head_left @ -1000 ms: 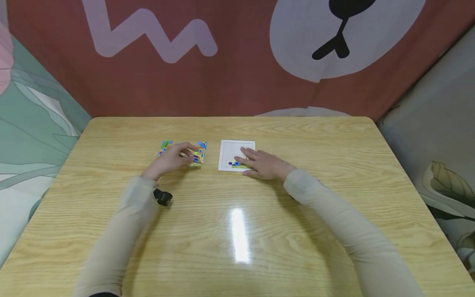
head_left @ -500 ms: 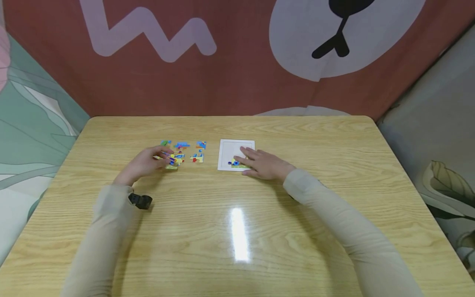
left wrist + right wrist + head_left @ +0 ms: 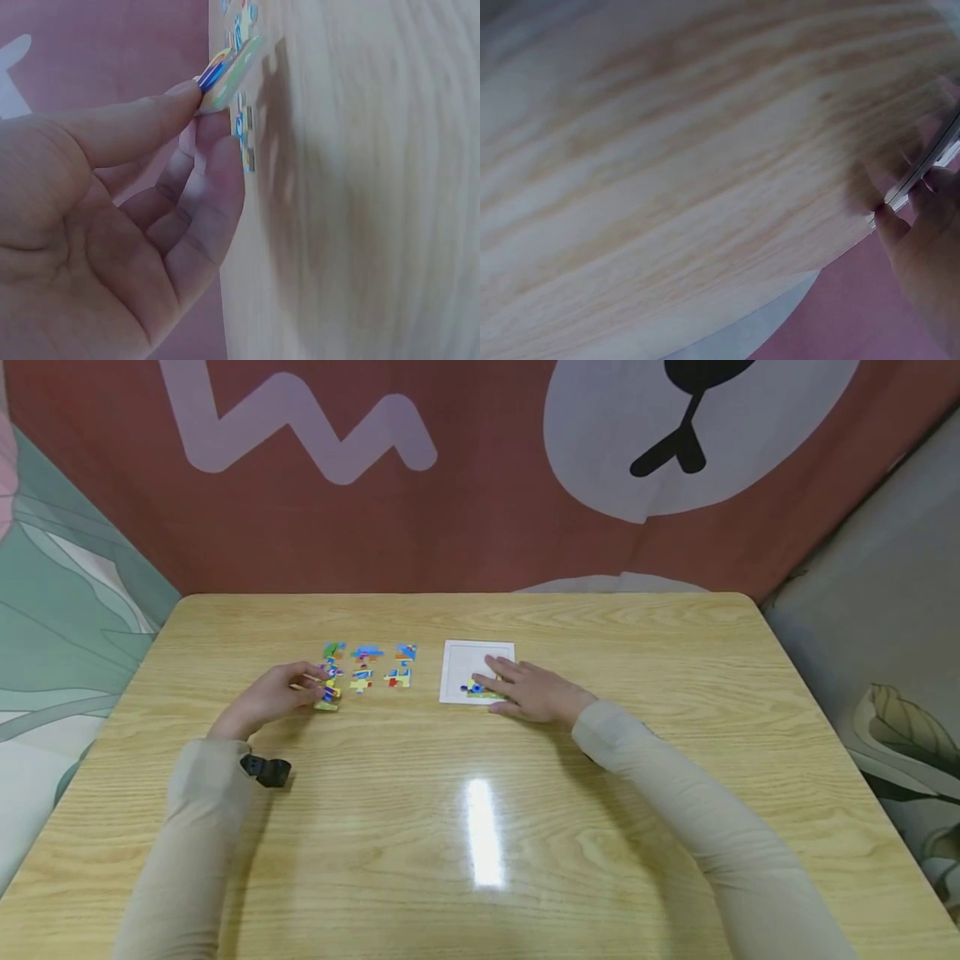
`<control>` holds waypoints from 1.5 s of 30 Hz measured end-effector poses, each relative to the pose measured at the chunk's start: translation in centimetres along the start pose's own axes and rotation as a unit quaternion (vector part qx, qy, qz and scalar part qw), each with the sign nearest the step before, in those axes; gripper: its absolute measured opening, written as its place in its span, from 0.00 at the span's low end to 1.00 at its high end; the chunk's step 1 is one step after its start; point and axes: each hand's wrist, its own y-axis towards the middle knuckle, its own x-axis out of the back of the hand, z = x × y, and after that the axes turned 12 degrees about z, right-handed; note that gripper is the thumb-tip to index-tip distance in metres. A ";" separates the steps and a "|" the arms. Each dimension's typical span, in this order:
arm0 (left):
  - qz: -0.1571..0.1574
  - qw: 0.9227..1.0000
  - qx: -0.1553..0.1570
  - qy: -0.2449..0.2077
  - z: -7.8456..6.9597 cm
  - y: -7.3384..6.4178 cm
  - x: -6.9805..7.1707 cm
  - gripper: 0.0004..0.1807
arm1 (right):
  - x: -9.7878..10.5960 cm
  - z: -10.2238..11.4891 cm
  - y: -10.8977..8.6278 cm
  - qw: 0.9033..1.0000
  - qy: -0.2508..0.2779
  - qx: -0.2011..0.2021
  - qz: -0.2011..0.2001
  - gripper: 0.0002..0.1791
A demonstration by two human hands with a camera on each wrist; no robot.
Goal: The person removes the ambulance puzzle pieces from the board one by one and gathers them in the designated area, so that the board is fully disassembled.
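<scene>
At the left group of loose pieces, my left hand (image 3: pixel 273 695) pinches a jigsaw puzzle piece (image 3: pixel 231 79) between thumb and fingers. In the left wrist view this piece is tilted and held off the table, with its shadow beside it. My right hand (image 3: pixel 542 693) lies with spread fingers on the right side of a white puzzle tray (image 3: pixel 462 658). A colourful piece (image 3: pixel 476 689) sits at the tray's lower edge, partly hidden by those fingers. The right wrist view shows only a few fingers (image 3: pixel 891 229) at the tray's edge.
Several loose puzzle pieces (image 3: pixel 367 652) lie in rough rows left of the tray, among them one with a red and yellow picture (image 3: pixel 398 678). The wooden table (image 3: pixel 480 760) meets a reddish printed backdrop (image 3: pixel 480 543) at its far edge.
My left hand has moved left with the puzzle piece, from over the right-hand loose pieces to the leftmost ones, uncovering the others. The right hand stays on the tray.
</scene>
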 end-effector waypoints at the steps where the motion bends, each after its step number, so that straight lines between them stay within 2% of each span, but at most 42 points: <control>1: 0.000 1.000 0.001 0.001 0.1 0.0 0.0 0.20 | 0.0 0.0 0.0 1.000 0.000 -0.001 0.001 0.33; 11: 0.003 1.000 0.025 0.007 1.0 0.0 0.4 0.20 | 0.2 0.1 -0.1 1.000 0.006 -0.004 0.003 0.33; 32: 0.000 0.998 0.059 0.010 1.4 0.2 0.2 0.21 | -0.1 -0.1 0.0 1.000 0.016 0.000 -0.002 0.33; 45: 0.001 0.998 0.065 0.005 1.6 0.5 0.3 0.21 | -0.2 0.0 0.0 1.000 0.015 -0.004 0.003 0.33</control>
